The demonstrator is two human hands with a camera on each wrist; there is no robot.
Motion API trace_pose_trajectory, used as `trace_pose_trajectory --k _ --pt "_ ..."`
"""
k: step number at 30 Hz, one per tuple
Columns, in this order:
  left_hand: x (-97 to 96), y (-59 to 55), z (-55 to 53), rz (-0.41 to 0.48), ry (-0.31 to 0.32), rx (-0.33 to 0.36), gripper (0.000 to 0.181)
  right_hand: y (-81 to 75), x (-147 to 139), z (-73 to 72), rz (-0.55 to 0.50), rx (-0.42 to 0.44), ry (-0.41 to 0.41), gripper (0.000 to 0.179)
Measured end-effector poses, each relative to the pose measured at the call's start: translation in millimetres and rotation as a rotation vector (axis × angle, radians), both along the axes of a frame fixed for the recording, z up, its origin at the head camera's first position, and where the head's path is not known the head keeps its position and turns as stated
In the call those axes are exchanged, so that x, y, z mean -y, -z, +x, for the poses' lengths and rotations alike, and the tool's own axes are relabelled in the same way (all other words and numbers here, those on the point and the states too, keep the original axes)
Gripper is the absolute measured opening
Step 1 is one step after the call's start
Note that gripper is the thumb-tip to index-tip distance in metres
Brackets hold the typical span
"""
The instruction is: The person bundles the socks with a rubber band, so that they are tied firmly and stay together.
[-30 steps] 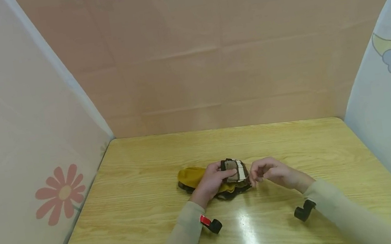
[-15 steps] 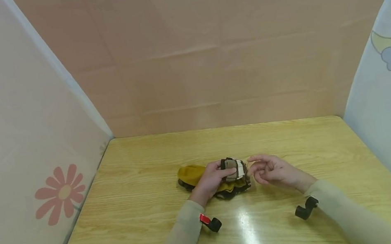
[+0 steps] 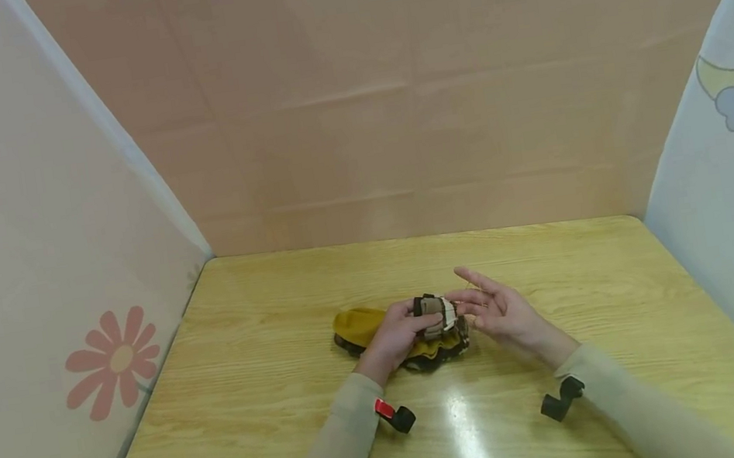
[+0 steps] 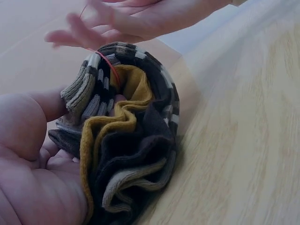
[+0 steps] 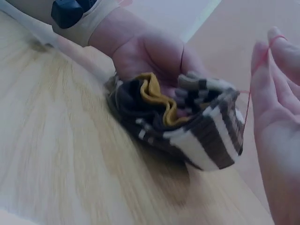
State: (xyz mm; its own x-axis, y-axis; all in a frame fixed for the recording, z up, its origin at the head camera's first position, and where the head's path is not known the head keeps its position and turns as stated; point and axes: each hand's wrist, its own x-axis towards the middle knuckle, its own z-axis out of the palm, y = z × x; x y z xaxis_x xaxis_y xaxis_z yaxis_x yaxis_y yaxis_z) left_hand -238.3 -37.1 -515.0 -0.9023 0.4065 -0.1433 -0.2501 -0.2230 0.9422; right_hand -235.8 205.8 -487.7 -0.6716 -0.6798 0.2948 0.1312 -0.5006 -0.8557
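Note:
A folded bundle of knitted socks [image 3: 358, 327], mustard, dark brown and grey with striped cuffs, lies low over the table. My left hand [image 3: 391, 341] grips the folded end, thumb on top of the grey and white cuff. In the left wrist view, ruffled mustard and dark layers [image 4: 136, 136] face the camera. A thin red band [image 4: 111, 66] crosses the striped edge and stretches up toward my right hand [image 3: 512, 317]. Seen from the right wrist, the red band [image 5: 249, 108] runs over my right fingertips [image 5: 260, 54], whose fingers are spread and mostly straight beside the cuffs.
The wooden table [image 3: 265, 306] reaches back to a plain pinkish-brown wall sheet [image 3: 355, 144]. Pale printed sheets stand on both sides, a red flower [image 3: 119, 361] on the left one. A small black wrist camera [image 3: 563, 398] sits on each sleeve.
My right hand has gone from bent fingers at the bundle's right end to spread fingers, index raised, drawing out the red band. My left hand keeps its grip in place.

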Motion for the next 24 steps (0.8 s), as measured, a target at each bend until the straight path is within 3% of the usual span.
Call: trace_pose_trajectory --k 4,12,15,24 --pt "0.3 -0.5 -0.5 0.006 0.003 0.008 0.03 -2.0 6.9 0.9 -0.042 0.016 0.103 0.067" --pt "0.4 -3.0 1.2 -0.022 -0.002 -0.002 0.028 -1.9 12.9 1.2 -0.052 -0.021 0.23 0.059" --pt "0.2 -3.5 1.6 -0.032 -0.002 -0.011 0.028 -2.7 13.2 1.2 0.011 -0.043 0.267 0.062" --pt "-1.3 -2.7 3.6 -0.075 -0.015 -0.058 0.022 -7.9 6.7 1.2 0.314 -0.257 0.331 0.087"
